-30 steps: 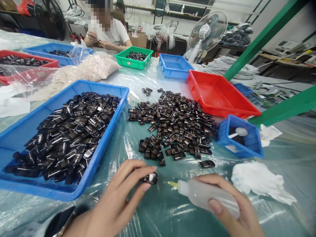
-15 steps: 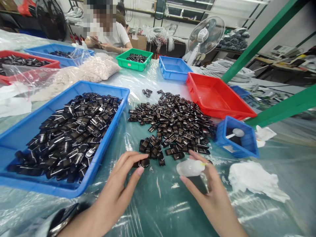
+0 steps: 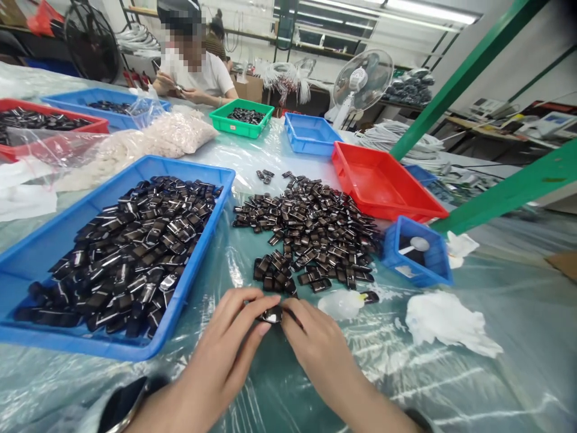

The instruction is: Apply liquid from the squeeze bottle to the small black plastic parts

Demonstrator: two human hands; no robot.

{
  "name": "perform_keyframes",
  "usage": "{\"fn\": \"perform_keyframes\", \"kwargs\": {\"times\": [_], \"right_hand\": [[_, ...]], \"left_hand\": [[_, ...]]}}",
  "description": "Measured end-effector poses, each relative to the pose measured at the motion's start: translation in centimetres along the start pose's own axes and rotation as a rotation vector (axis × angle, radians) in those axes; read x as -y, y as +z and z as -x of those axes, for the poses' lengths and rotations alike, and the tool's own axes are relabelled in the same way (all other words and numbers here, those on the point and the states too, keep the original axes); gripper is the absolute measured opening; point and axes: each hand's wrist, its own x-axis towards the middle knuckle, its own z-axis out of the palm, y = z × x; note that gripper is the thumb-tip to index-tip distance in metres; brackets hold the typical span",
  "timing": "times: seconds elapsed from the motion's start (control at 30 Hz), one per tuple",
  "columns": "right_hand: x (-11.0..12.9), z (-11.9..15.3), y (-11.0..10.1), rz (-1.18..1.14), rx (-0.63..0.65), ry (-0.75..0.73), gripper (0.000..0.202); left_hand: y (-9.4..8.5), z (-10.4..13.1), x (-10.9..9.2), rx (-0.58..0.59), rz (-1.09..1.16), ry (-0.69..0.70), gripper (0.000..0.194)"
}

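Near the front middle, my left hand (image 3: 234, 334) pinches a small dark glossy piece (image 3: 271, 314) between thumb and fingers. My right hand (image 3: 315, 343) meets it from the right, its fingertips closed at the piece's right end; whether they hold a part of their own is hidden. Just beyond both hands spreads a pile of similar dark pieces (image 3: 315, 228). A translucent soft bottle (image 3: 341, 304) with a yellow tip lies right of my right hand, a single dark piece beside its tip. On the left, a large blue tray (image 3: 180, 300) holds many dark pieces.
A small blue bin (image 3: 415, 273) with a white scoop, a crumpled white cloth (image 3: 451, 325) and a red tray (image 3: 387, 180) are on the right. Green posts (image 3: 509, 186) slant across the right side. Across the table sits a person (image 3: 211, 75) behind a green tray (image 3: 243, 127).
My right hand has moved left from the bottle to the piece in my left hand, and its fingers have closed. The bottle now lies free. The view has shifted slightly.
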Motion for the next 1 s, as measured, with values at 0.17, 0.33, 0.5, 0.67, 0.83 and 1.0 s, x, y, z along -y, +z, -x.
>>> {"fn": "perform_keyframes", "kwargs": {"times": [0.17, 0.33, 0.5, 0.67, 0.83, 1.0], "right_hand": [[0.4, 0.1, -2.1, -0.354, -0.068, 0.229, 0.017], [0.8, 0.0, -3.8, -0.892, 0.032, 0.522, 0.008], [1.3, -0.1, -3.7, -1.274, 0.128, 0.698, 0.016], [1.2, 0.1, -2.9, -1.375, 0.148, 0.735, 0.020], [1.0, 0.2, -2.4, -1.248, 0.089, 0.646, 0.025], [0.3, 1.6, -4.2, -0.877, -0.399, 0.395, 0.014]], "left_hand": [[-0.1, 0.1, 0.0, 0.023, 0.020, 0.014, 0.034], [-0.2, 0.1, -0.4, 0.036, 0.039, 0.056, 0.036], [-0.6, -0.1, -0.4, 0.062, 0.046, 0.119, 0.038], [-0.3, -0.2, 0.0, 0.068, 0.058, 0.219, 0.035], [0.0, -0.1, -0.6, -0.089, -0.075, 0.344, 0.035], [-4.1, -1.3, -1.5, -0.532, -0.724, 0.229, 0.055]]}}
